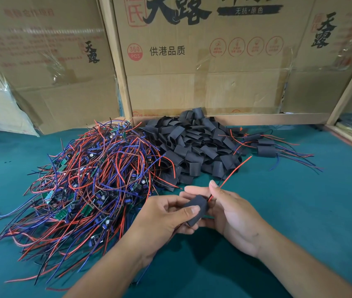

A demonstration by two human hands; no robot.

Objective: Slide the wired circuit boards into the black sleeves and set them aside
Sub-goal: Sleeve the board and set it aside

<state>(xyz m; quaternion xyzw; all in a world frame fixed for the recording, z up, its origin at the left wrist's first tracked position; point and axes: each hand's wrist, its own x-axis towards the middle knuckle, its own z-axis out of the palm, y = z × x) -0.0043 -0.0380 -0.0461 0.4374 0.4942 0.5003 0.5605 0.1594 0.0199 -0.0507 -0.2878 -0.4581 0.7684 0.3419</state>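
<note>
Matt black flattened plastic sleeves [194, 143] lie on a teal felt-like cloth surface [299, 201]; brown corrugated cardboard boxes [203, 82] carry glossy clear tape.

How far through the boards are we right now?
Early on. Done: a few sleeved boards lie set aside at far right. In hand: the left hand holds a black sleeve while the right hand pinches its red wire. Left: the big tangle of wired boards and the sleeve pile.
</note>
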